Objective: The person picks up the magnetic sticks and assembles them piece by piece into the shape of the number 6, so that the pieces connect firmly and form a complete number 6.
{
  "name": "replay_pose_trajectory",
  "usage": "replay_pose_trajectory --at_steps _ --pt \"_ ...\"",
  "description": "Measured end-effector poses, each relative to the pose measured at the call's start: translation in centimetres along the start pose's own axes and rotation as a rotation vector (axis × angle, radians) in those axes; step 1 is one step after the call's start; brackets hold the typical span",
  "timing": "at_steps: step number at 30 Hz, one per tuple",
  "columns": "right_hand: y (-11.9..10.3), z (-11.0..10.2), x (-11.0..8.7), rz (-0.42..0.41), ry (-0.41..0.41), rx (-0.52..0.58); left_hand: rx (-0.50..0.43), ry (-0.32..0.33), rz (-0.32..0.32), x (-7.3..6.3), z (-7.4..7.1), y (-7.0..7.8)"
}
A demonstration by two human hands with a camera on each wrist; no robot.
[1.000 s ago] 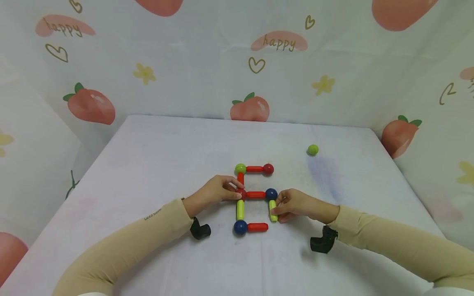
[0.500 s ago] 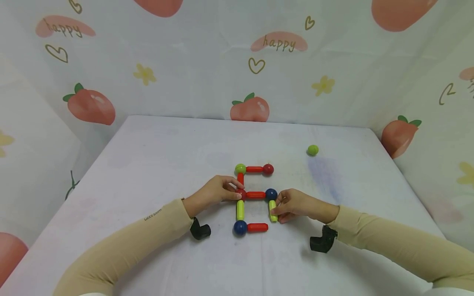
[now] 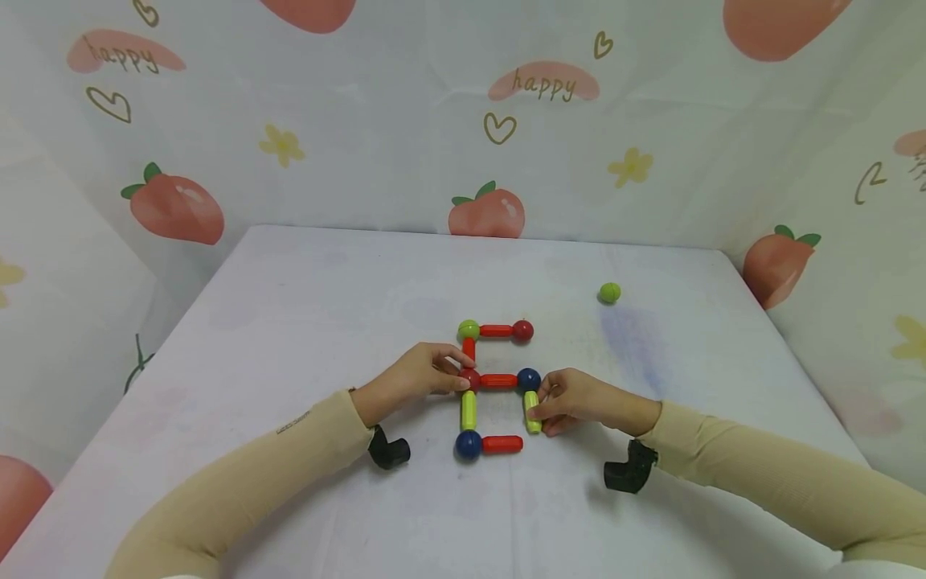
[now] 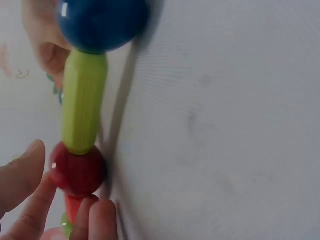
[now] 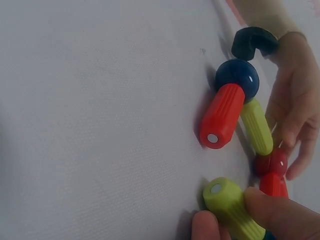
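My left hand (image 3: 419,371) holds a red magnetic ball (image 3: 472,378), with fingers on either side of it in the left wrist view. Between thumb and fingers, my right hand (image 3: 579,398) pinches a yellow-green magnetic rod (image 5: 232,207), whose far end meets a blue ball (image 3: 529,379). A red rod (image 3: 499,381) joins that blue ball to the red one. From the red ball, another yellow-green rod (image 4: 84,102) runs to a nearer blue ball (image 3: 468,445). A red rod (image 5: 222,117) sticks out rightward from there, its metal-tipped end free and apart from the pinched rod.
Beyond the hands, the same shape continues with a green ball (image 3: 469,329), a red rod (image 3: 496,330) and a red ball (image 3: 522,330). A loose green ball (image 3: 610,293) lies at the back right of the white table (image 3: 325,281). Printed cloth (image 3: 376,121) hangs behind.
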State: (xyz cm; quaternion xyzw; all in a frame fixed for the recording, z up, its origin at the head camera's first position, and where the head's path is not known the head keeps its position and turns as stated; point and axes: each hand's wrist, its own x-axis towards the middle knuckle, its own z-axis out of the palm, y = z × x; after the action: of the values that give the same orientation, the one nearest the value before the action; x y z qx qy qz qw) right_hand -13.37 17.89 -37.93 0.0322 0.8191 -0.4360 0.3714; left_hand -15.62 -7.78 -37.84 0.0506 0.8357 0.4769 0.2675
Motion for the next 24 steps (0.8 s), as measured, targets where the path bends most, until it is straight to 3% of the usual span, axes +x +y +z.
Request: replay_pose_trajectory --at_steps 8,14,18,24 --pt "0.0 0.0 -0.1 -0.004 -0.006 -0.007 0.145 0.092 0.124 -2.5 -0.3 1.9" --pt "0.0 -0.1 -0.1 -0.011 -0.012 -0.014 0.259 0.063 0.258 -5.2 1.5 3.1" --pt "0.0 -0.1 -0.1 -0.013 -0.016 -0.014 0.38 0.017 0.274 -5.9 2.9 3.1" --pt "0.1 -0.1 -0.1 -0.03 -0.026 -0.005 0.557 -0.011 0.272 -6.0 4.6 2.4"
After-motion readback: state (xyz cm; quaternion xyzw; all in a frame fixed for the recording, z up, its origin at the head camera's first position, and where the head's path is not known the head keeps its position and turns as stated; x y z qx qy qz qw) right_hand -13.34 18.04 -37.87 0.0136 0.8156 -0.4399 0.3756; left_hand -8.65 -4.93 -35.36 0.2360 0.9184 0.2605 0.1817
